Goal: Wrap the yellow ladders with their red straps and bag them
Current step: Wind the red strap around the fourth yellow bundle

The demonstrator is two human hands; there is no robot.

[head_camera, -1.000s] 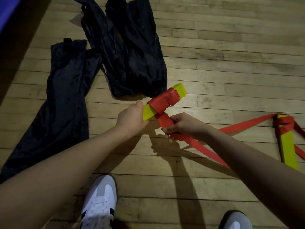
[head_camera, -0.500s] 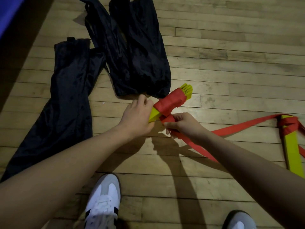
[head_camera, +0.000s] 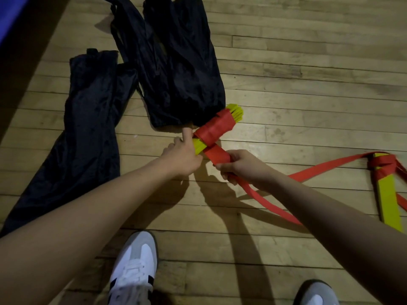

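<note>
While you are bringing the red strap (head_camera: 275, 190) round for another pass, the bundle of yellow ladder slats (head_camera: 199, 146) is sitting turned more end-on than it was a second ago, its far tips fanning out just beside the hem of the nearer black bag (head_camera: 176, 69). Your left hand (head_camera: 182, 157) is gripping the near end of the slats with its fingers curled round them and one finger pointing up against the red wraps; a moment back that hand was lying lower on the bundle. Your right hand (head_camera: 240, 166) is pinching the strap where it is leaving the bundle, fingers closed over the band, and it has slid closer in, so the free run between hand and bundle is shortening. That is telling me the wrap is tightening and another turn is going on, though a long tail is trailing across the wooden floor (head_camera: 308, 62) to the second yellow ladder piece (head_camera: 388, 199) at the right, itself bound in red near its top. So the wrapping is looking well short of finished. A second black bag (head_camera: 88, 111) is lying flat to the left, well apart from your hands, and neither bag is holding anything that I can make out. Your white shoe (head_camera: 134, 269) is showing below.
</note>
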